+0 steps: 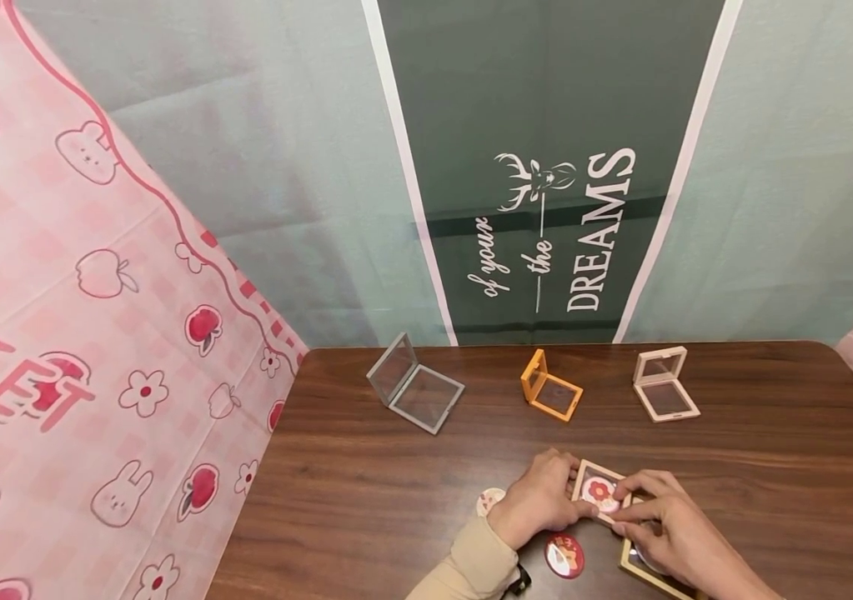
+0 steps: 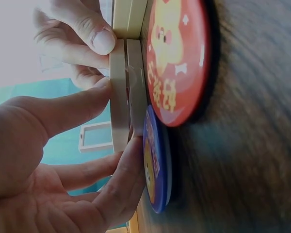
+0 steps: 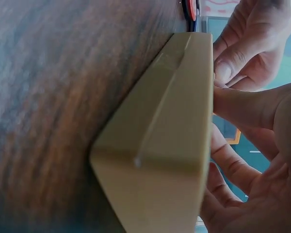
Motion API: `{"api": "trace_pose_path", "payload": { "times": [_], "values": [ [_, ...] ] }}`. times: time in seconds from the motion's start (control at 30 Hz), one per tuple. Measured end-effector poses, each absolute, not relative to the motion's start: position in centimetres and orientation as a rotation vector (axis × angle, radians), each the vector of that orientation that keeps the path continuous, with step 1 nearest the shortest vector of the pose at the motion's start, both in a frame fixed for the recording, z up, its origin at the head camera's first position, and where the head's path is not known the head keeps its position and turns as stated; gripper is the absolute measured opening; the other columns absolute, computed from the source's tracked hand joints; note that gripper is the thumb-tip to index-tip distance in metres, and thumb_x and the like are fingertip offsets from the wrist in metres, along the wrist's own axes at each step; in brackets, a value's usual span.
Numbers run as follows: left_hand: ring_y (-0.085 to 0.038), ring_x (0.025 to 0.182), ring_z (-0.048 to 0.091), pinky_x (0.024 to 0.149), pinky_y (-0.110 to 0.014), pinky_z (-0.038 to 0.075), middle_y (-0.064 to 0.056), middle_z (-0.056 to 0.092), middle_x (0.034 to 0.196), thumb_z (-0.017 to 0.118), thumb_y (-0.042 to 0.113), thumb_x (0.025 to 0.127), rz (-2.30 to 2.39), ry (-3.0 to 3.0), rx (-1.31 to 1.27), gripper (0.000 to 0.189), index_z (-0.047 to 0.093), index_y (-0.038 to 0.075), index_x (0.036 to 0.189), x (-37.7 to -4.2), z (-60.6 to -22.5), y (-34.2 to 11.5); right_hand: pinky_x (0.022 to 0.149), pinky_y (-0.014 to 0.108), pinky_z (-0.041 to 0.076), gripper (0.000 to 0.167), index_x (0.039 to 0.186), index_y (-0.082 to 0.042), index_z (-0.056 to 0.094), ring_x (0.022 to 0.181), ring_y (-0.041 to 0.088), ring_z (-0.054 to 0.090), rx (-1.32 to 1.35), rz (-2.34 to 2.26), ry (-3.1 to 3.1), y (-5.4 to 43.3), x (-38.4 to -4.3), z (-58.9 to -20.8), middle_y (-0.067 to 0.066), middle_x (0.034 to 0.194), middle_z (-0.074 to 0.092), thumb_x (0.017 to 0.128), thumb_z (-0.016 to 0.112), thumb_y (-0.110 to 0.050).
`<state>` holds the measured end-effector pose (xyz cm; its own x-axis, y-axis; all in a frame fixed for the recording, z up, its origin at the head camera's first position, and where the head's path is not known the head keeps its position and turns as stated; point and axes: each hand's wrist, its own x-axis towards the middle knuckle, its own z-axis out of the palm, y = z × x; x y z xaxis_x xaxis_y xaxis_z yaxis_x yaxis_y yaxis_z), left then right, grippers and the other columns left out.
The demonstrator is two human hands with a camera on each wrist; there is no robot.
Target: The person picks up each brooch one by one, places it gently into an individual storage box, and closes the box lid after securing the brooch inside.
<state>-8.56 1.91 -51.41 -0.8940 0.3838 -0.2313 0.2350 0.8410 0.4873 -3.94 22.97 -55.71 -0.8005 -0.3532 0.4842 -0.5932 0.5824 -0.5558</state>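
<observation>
A pale beige, square plastic case (image 1: 604, 468) lies flat between the left hand (image 1: 539, 498) and right hand (image 1: 666, 525), a narrow gap along its side; within its frame, beside the right fingertips, shows a round white badge (image 1: 599, 493) with a red flower.

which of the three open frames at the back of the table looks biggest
The grey frame, leftmost of the three; it looks larger than the middle orange frame and the pale frame at right.
</observation>
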Motion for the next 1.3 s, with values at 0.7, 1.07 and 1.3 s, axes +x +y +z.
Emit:
{"api": "trace_pose_path", "payload": {
  "times": [0.7,1.07,1.3],
  "values": [
    [0.002,0.083,0.05,0.071,-0.012,0.045,0.012,0.059,0.095,0.093,0.041,0.084,0.649,2.736,0.545,0.042,0.075,0.022,0.117,-8.2,-51.3,1.8,0.093,0.006,0.034,0.039,0.074,-0.031,0.082,0.105,0.005,0.05,0.758,0.952,-2.487,22.6,-3.8,-55.8,-0.012,0.1,0.067,0.056,0.1,-0.001],
    [0.002,0.099,0.058,0.083,-0.011,0.048,0.01,0.067,0.108,0.093,0.037,0.083,0.639,2.747,0.637,0.051,0.074,0.016,0.125,-8.8,-51.4,0.7,0.082,0.008,0.041,0.042,0.084,-0.031,0.079,0.096,0.004,0.057,0.804,0.95,-2.52,23.1,-4.2,-54.8,-0.013,0.1,0.068,0.065,0.096,0.003],
    [-0.001,0.109,0.06,0.095,-0.013,0.048,0.008,0.068,0.116,0.092,0.037,0.083,0.599,2.73,0.749,0.055,0.072,0.015,0.129,-9.6,-50.9,-0.9,0.078,0.007,0.048,0.041,0.097,-0.019,0.08,0.088,0.001,0.067,0.789,1.014,-2.507,24.4,-5.5,-53.4,-0.009,0.102,0.071,0.07,0.093,0.009]
  ]
}}
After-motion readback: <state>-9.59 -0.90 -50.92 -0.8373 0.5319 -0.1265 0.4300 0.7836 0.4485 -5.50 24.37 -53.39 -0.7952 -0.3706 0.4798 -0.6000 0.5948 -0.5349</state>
